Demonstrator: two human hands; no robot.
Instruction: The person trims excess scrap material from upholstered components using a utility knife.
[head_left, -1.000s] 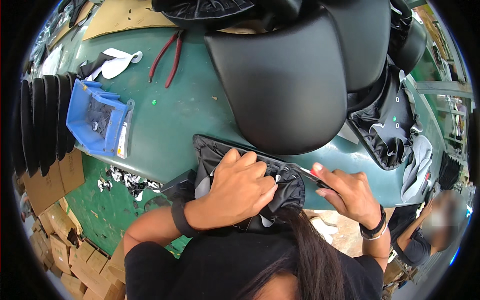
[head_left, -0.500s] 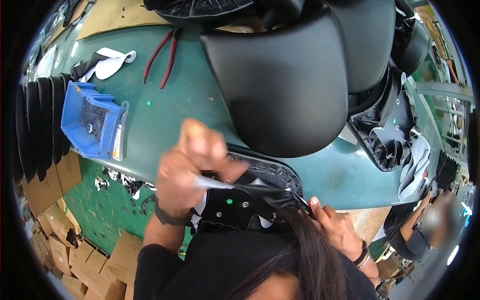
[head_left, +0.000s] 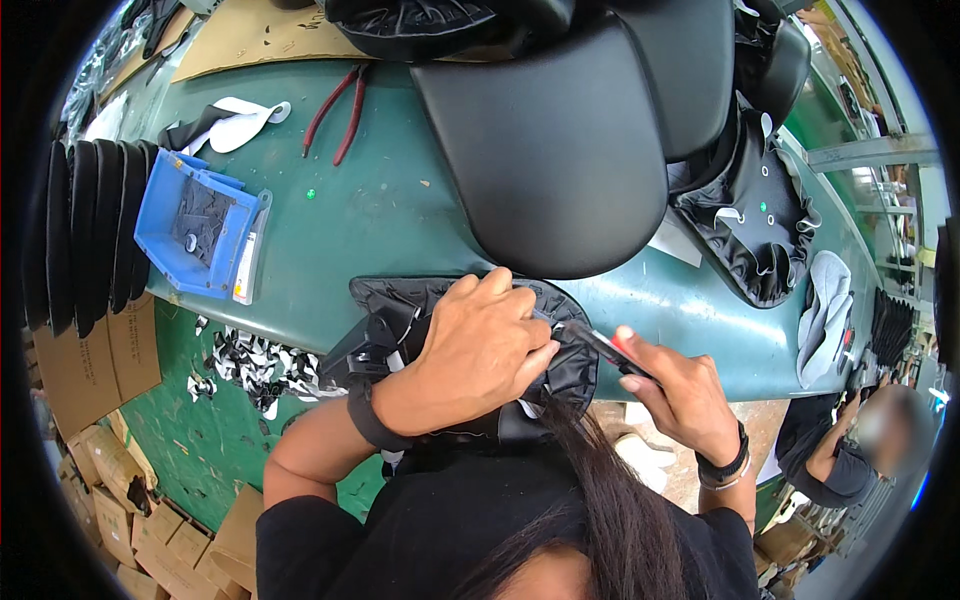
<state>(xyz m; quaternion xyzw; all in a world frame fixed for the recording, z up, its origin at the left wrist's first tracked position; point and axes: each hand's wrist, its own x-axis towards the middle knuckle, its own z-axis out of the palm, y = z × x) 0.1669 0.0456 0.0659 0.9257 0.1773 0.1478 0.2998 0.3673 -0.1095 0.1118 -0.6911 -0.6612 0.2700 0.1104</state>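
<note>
A black upholstered pad (head_left: 578,372) with gathered edges lies face down at the table's front edge, against my body. My left hand (head_left: 480,345) is closed over it, fingers curled on the edge of its black cover; what lies under the fingers is hidden. My right hand (head_left: 690,400) grips a dark utility knife (head_left: 622,357), with a bit of red by the thumb. Its tip points left, down at the cover beside my left fingertips. Just beyond my hands rests a smooth black seat pad (head_left: 555,150).
Red-handled pliers (head_left: 337,115) and a blue bin (head_left: 195,225) of dark pieces lie on the green table (head_left: 370,215). Black pads (head_left: 90,235) are stacked at left; another gathered pad (head_left: 750,210) is at right. Scraps (head_left: 265,365) litter the floor. A person (head_left: 840,450) works at far right.
My left hand has come down from its raised, blurred pull onto the pad, moving right. The knife in my right hand now shows clearly over the pad's edge.
</note>
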